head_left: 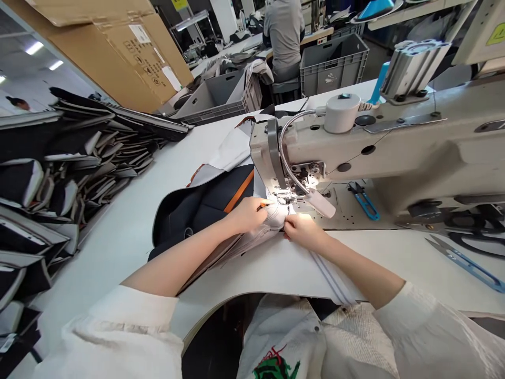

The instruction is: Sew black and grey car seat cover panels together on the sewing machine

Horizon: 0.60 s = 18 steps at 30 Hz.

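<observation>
From where I'm standing: sewing machine (402, 145), right of frame, cream-painted metal, smooth, slight sheen. Lamp neck (281, 145), ribbed bare metal. Workpiece (205, 205), mid-frame, matt black cloth, with an orange strip (239, 190) and pale cloth edging. Bench (118, 226), smooth white, faint gloss. Snips (460, 259), far right, metal blades, blue plastic-looking handles. Carton (138, 63), upper left, brown cardboard, paper labels. Crates (335, 73), upper centre, grey plastic, matt. Sleeves (118, 326), lower left and right, white cloth, wrinkled.

Ceiling lights (34, 48) are on, far left — plus a white pillar (224, 20) out back, lit bar lamp (192, 20) beside it, dark stool (286, 86) nearer.
</observation>
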Available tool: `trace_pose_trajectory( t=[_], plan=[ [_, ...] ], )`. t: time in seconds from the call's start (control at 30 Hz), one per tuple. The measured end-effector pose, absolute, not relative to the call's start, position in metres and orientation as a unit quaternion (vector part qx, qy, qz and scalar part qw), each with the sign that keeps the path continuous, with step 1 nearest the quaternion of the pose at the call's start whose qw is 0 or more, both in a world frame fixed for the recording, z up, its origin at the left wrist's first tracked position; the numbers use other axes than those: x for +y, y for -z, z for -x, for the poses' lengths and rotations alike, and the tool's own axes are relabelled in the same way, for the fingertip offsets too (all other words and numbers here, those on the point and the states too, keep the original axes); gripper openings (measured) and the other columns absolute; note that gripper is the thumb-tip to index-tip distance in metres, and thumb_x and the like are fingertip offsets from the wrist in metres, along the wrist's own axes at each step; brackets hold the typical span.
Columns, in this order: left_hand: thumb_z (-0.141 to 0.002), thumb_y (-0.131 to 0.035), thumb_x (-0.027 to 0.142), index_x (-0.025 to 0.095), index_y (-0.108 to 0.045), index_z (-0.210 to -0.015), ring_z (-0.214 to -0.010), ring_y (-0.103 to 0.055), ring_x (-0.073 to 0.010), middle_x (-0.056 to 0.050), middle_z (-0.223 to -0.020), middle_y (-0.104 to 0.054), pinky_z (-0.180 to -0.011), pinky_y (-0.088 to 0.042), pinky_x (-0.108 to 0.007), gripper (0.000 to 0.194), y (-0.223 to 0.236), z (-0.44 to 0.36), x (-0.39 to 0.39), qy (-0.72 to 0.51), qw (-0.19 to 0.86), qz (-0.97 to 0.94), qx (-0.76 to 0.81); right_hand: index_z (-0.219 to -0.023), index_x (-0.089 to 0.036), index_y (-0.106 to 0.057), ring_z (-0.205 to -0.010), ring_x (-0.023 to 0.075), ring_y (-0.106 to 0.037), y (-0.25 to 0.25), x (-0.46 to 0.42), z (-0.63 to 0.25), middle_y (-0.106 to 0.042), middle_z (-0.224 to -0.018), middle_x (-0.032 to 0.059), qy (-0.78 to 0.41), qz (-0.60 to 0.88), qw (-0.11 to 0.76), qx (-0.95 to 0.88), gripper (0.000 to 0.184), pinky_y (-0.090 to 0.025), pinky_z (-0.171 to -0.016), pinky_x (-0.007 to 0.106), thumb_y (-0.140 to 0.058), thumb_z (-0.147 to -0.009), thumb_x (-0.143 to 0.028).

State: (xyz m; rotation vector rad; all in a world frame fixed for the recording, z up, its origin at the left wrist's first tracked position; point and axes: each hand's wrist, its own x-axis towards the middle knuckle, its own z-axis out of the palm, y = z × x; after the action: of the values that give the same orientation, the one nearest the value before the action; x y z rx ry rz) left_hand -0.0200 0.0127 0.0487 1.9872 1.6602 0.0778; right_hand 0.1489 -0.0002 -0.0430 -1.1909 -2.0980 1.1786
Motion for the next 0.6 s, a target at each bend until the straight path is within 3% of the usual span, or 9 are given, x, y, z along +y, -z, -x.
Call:
trace_pose_trajectory(
  t=[0.13, 0.3, 0.47, 0.6],
  plan=[
    [-0.069, -0.052, 0.034, 0.016, -0.062, -0.082, -0.06, -0.048, -0.0126, 0.002, -0.066, -0.058, -0.052, -0.034, -0.022, 0.024, -0.049, 0.01, 0.014, -0.01, 0.349, -0.737, 0.578, -0.057, -0.019, -0.048, -0.05, 0.012, -0.051, 0.038, 0.016, -0.134, -0.056, -0.056, -0.0001, -0.549, 0.409, 0.19, -0.703, 0.019, -0.04, -0.047, 0.023, -0.044, -0.068, -0.005],
    [-0.063, -0.05, 0.021, 0.017, -0.056, -0.069, -0.056, -0.046, -0.0127, 0.001, -0.061, -0.055, -0.051, -0.033, -0.023, 0.009, -0.053, -0.001, 0.015, 0.026, 0.344, -0.741, 0.577, -0.072, -0.019, -0.049, -0.053, 0.0102, -0.048, 0.034, 0.009, -0.131, -0.05, -0.059, -0.0038, -0.695, 0.325, 0.185, -0.614, 0.011, -0.04, -0.049, 0.022, -0.049, -0.067, -0.009],
    [-0.058, -0.049, 0.015, 0.017, -0.042, -0.058, -0.048, -0.036, -0.0098, 0.003, -0.052, -0.041, -0.046, -0.026, -0.024, 0.007, -0.055, 0.002, 0.021, 0.062, 0.346, -0.72, 0.599, -0.103, -0.024, -0.037, -0.047, 0.0068, -0.034, 0.043, -0.02, -0.105, -0.036, -0.06, -0.0106, -0.777, 0.292, 0.238, -0.504, 0.038, -0.032, -0.045, 0.019, -0.048, -0.067, -0.016],
    [-0.058, -0.046, 0.013, 0.017, -0.043, -0.059, -0.047, -0.034, -0.009, 0.003, -0.053, -0.041, -0.045, -0.023, -0.023, 0.005, -0.055, 0.005, 0.024, 0.076, 0.331, -0.723, 0.601, -0.096, -0.024, -0.035, -0.047, 0.0062, -0.031, 0.046, -0.023, -0.08, -0.032, -0.059, -0.0106, -0.795, 0.307, 0.263, -0.452, 0.038, -0.027, -0.043, 0.017, -0.041, -0.061, -0.009]
  ],
)
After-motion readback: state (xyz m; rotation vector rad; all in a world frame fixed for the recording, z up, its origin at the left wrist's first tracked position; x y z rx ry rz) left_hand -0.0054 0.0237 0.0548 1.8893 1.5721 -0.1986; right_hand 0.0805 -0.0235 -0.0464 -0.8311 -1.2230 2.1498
